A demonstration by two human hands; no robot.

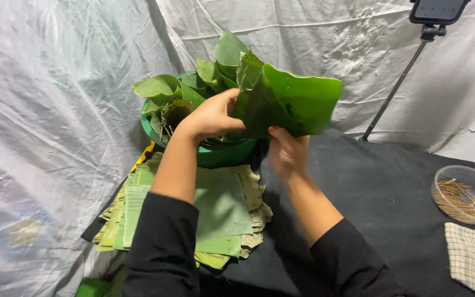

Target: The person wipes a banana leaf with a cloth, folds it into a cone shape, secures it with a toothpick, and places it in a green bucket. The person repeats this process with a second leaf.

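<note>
Both hands grip 1 large green leaf held up above the green tub: the left hand pinches its left edge, the right hand clasps it from below, its long axis running left to right.

A tub of leaves is sitting upper centre, a leaf stack lying below it (a stick bowl sitting far right).

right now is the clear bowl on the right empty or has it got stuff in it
Not empty: the clear bowl holds a loose heap of thin brown sticks across its bottom, well below the rim.
</note>
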